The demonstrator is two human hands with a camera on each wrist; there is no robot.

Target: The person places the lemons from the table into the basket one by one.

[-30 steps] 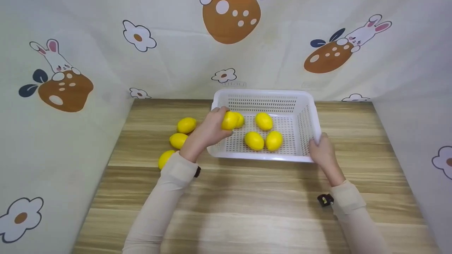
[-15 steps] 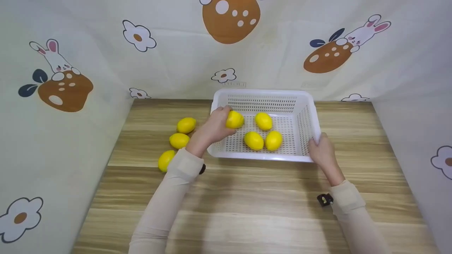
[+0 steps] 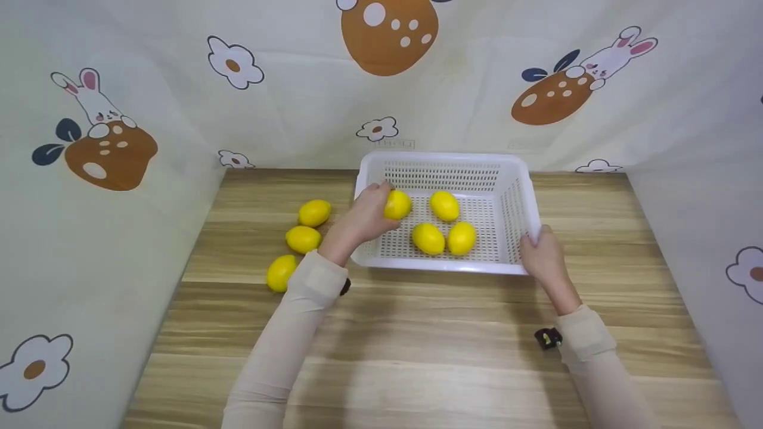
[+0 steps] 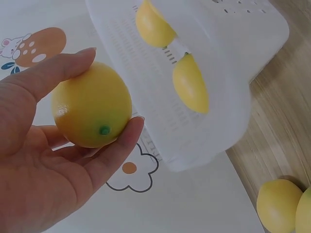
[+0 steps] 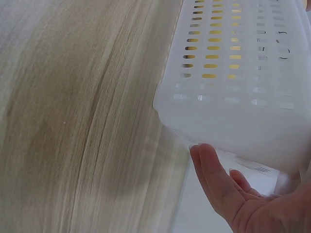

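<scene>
My left hand [image 3: 365,215] grips a yellow lemon [image 4: 92,104] between thumb and fingers, over the left end of the white plastic basket [image 3: 441,266]. A green stem spot shows on that lemon in the left wrist view. In the basket lie a lemon [image 3: 444,205] at the back and two front ones, a left lemon [image 3: 428,238] and a right lemon [image 3: 462,238]. My right hand [image 3: 543,256] holds the basket's right end near the front corner, thumb over the rim. Its fingers lie against the outside in the right wrist view.
Left of the basket, three more items rest on the wooden table [image 3: 429,345]: a back lemon [image 3: 314,213], a middle lemon [image 3: 303,239] and a front lemon [image 3: 281,273], partly behind the left sleeve. A patterned curtain [image 3: 298,107] stands behind the basket and at both sides.
My left hand has shifted slightly right with its lemon, which now covers the lemon seen behind it a second ago. The right hand and the basket have stayed in place.
</scene>
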